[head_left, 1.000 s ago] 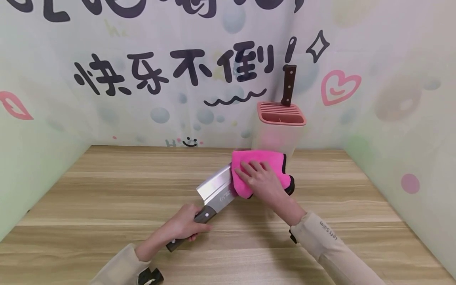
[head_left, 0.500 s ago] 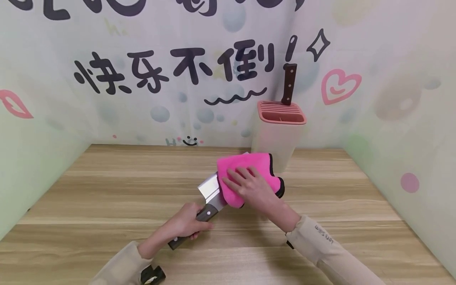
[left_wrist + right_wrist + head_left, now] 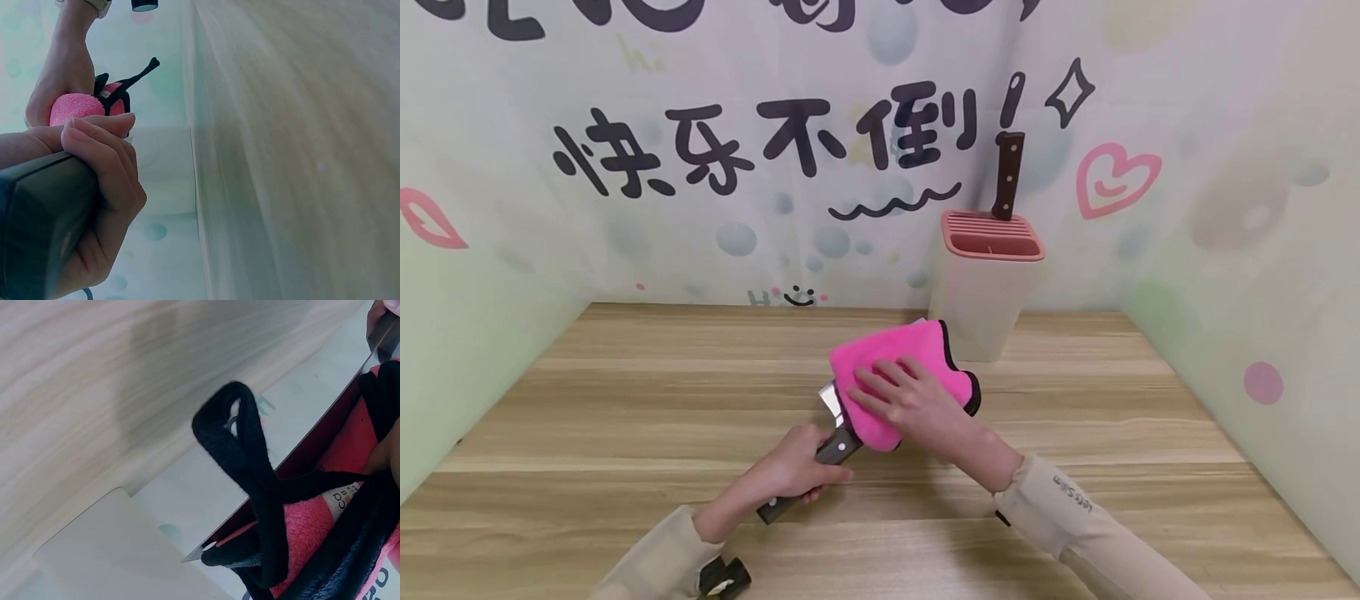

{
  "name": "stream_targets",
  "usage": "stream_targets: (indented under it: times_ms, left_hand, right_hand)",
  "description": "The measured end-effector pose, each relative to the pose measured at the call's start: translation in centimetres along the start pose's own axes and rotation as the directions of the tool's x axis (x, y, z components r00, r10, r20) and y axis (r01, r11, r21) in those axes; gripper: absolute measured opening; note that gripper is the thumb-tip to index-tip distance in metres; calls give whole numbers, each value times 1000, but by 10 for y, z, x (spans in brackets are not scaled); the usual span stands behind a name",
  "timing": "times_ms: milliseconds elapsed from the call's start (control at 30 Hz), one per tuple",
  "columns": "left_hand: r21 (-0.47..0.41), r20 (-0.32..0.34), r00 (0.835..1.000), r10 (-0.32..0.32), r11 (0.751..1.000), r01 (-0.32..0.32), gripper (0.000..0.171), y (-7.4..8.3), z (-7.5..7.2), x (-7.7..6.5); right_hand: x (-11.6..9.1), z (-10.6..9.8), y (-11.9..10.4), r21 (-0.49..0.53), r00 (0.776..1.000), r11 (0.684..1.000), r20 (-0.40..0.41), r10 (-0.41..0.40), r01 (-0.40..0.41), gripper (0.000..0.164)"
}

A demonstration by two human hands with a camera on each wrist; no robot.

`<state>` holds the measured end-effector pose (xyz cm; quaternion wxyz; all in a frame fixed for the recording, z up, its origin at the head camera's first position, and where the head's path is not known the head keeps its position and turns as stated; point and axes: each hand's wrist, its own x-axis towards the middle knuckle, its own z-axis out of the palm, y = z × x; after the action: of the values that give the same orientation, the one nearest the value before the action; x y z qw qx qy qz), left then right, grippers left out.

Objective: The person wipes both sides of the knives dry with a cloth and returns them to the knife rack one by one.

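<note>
So nearest to the camera there's a pair of beige sleeves [image 3: 658, 554], with a dark gadget [image 3: 726, 577] at the left cuff. The left hand [image 3: 797, 462] has its fingers wrapped right round the handle of a cleaver [image 3: 837, 447], which is held slanting away to the right, a bit above the wood-look worktop [image 3: 625, 400]. The right hand [image 3: 913, 404] lies across a pink cloth [image 3: 883, 343], fingers pretty straight and slightly spread, pressing on it rather than curled up. The cloth covers most of the blade, so just a shiny bit shows by the handle and a sliver pokes out at the far end. It's got black trim, and from the right wrist you can see a black loop [image 3: 228, 456] dangling and a little white label [image 3: 342, 497]. Just beyond the blade stands a whitish block [image 3: 977, 304] with a pink slotted top, and a brown-handled knife [image 3: 1010, 177] stuck upright in it. Furthest back is a pale wall [image 3: 700, 258] with big dark Chinese writing, bubbles and a pink heart [image 3: 1117, 181]
</note>
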<state>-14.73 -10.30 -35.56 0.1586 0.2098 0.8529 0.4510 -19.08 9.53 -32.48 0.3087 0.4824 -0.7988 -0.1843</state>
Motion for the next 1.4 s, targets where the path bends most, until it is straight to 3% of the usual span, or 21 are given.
stream_targets:
  times_ms: [333,567,933,1400]
  left_hand:
    - [-7,14,1000,8,1000,-8,18,3,-1,0]
    - [-11,11,1000,16,1000,-16,18,2,0,1]
    - [-30,-17,1000,11,999,-11,16,1,0,0]
    - [-7,-30,999,26,1000,-26,19,0,-1,-3]
  right_hand:
    - [6,-3,-3,-11,998,998,-24,-62,62,46]
    - [4,-3,-1,12,998,998,-21,-55,55,45]
    - [-4,-2,10,40,999,999,51,18,-20,53]
    - [-12,9,27,98,985,982,82,153,-161,57]
